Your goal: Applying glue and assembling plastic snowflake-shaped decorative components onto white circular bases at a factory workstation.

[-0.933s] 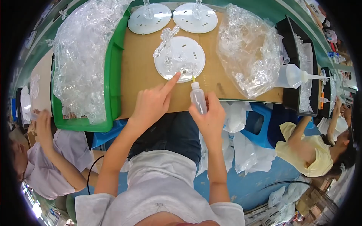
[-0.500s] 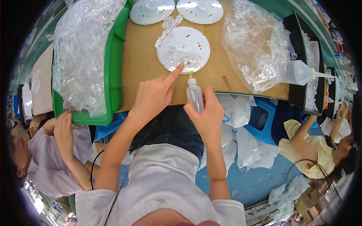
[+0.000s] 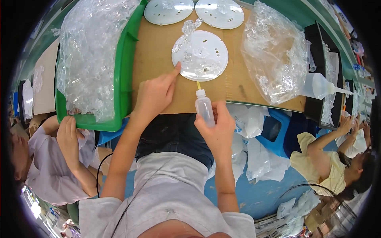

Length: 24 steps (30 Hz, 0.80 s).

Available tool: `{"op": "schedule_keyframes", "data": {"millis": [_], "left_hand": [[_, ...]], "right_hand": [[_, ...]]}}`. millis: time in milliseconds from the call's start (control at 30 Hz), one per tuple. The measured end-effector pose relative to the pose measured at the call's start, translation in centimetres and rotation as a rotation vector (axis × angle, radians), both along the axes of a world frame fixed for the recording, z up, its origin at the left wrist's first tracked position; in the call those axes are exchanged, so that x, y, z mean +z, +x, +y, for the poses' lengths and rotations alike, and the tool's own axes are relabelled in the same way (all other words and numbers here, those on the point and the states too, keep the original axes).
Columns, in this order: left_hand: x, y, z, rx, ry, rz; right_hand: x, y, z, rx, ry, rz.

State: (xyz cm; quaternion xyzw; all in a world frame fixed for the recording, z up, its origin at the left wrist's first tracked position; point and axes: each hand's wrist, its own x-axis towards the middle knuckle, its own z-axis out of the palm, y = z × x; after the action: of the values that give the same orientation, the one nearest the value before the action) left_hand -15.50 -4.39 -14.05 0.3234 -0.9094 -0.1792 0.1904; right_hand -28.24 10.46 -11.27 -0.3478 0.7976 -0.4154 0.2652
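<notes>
My left hand (image 3: pixel 154 93) rests on the brown cardboard sheet (image 3: pixel 152 59), its forefinger touching the near-left rim of a white round disc (image 3: pixel 200 55). Small clear plastic pieces lie on that disc. My right hand (image 3: pixel 216 129) holds a small clear squeeze bottle (image 3: pixel 204 108) upright, and its yellow nozzle tip points at the disc's near edge. A strip of clear plastic pieces (image 3: pixel 185 32) lies at the disc's far left.
Two more white discs (image 3: pixel 168 11) (image 3: pixel 219 12) lie at the far edge. A green tray (image 3: pixel 125 71) full of clear plastic parts stands left, a clear bag (image 3: pixel 272 55) of parts right, beside a larger squeeze bottle (image 3: pixel 317 86). Other people sit left and right.
The view has shifted, so the disc and hands sit lower in the picture. My left forefinger stays on the disc's rim. The bottle has drawn slightly back from the disc.
</notes>
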Motion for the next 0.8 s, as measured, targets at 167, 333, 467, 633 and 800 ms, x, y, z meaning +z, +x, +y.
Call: {"op": "schedule_keyframes", "data": {"millis": [167, 333, 467, 633, 800], "left_hand": [[0.8, -0.3, 1.4, -0.015, 0.099, -0.042], [1.2, -0.5, 1.0, -0.04, 0.038, -0.044], [0.8, -0.1, 0.6, -0.045, 0.008, -0.115], [0.7, -0.2, 0.1, -0.061, 0.0, -0.121], [1.4, 0.2, 0.0, 0.003, 0.055, 0.011]], "right_hand": [[-0.7, 0.4, -0.9, 0.013, 0.009, 0.055], [-0.8, 0.2, -0.9, -0.004, -0.007, 0.073], [-0.8, -0.1, -0.8, -0.001, 0.023, 0.038], [-0.7, -0.3, -1.3, 0.018, 0.031, 0.068], [-0.4, -0.3, -1.2, 0.024, 0.059, 0.059]]}}
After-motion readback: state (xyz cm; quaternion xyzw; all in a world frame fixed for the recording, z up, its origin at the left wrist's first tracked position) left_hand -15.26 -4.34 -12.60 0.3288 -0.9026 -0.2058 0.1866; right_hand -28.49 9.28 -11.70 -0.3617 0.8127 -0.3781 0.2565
